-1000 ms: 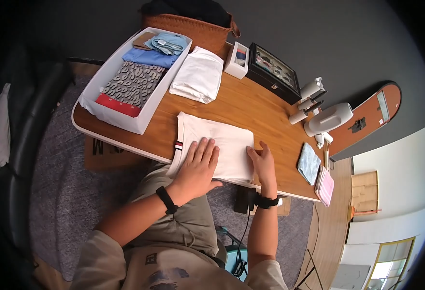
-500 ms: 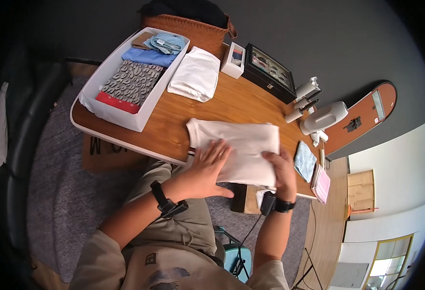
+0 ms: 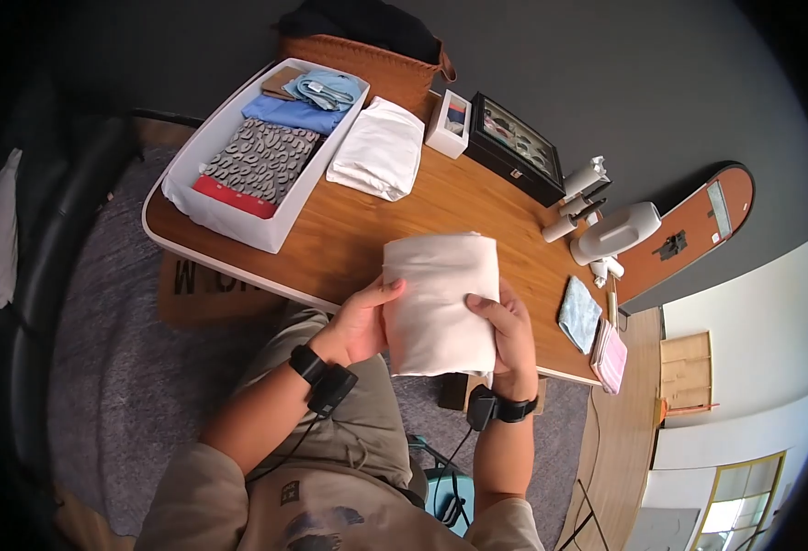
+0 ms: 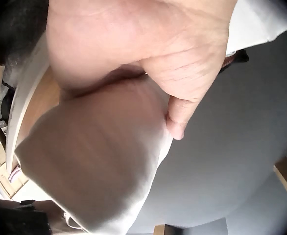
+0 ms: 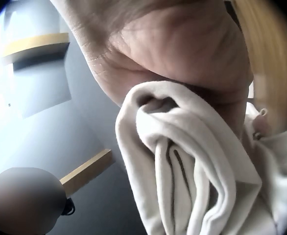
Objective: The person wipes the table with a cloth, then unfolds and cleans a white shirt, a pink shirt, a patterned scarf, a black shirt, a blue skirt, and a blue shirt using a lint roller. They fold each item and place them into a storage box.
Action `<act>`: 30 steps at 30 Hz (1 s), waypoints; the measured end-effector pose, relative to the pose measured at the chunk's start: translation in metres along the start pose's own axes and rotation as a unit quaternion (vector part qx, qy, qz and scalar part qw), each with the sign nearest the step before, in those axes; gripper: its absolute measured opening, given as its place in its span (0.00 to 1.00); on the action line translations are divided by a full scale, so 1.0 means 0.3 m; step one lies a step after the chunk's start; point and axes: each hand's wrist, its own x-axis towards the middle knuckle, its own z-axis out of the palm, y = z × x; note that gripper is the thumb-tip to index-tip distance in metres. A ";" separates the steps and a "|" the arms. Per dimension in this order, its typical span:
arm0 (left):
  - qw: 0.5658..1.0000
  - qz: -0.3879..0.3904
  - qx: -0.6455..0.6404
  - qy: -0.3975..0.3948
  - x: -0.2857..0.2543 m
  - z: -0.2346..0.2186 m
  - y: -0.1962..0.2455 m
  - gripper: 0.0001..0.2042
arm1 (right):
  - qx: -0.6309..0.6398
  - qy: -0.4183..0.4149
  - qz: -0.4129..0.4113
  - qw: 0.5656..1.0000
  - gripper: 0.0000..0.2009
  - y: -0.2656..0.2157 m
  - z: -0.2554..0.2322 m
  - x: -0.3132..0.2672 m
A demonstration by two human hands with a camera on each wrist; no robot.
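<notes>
A cream-white garment, folded into a compact bundle, is held up over the front edge of the table. My left hand grips its left side, thumb on the near face. On the opposite side my right hand holds it, thumb across the front and fingers behind. In the left wrist view the thumb lies along the edge of the cloth, the other fingers hidden. Several rolled layers of the garment show end-on below the palm in the right wrist view.
On the wooden table, a white box of folded clothes stands at left, beside a folded white cloth. A black display case, white bottle, blue cloth and pink cloth line the back and right.
The garment lay flat under my left hand; my right hand folded it over and it is now a narrower bundle, lifted. My left hand moved from its top to its left side and grips it.
</notes>
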 end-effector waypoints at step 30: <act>0.964 0.029 0.206 0.165 0.209 -0.018 0.165 0.24 | -0.716 0.077 -0.257 0.645 0.50 0.385 0.127 0.137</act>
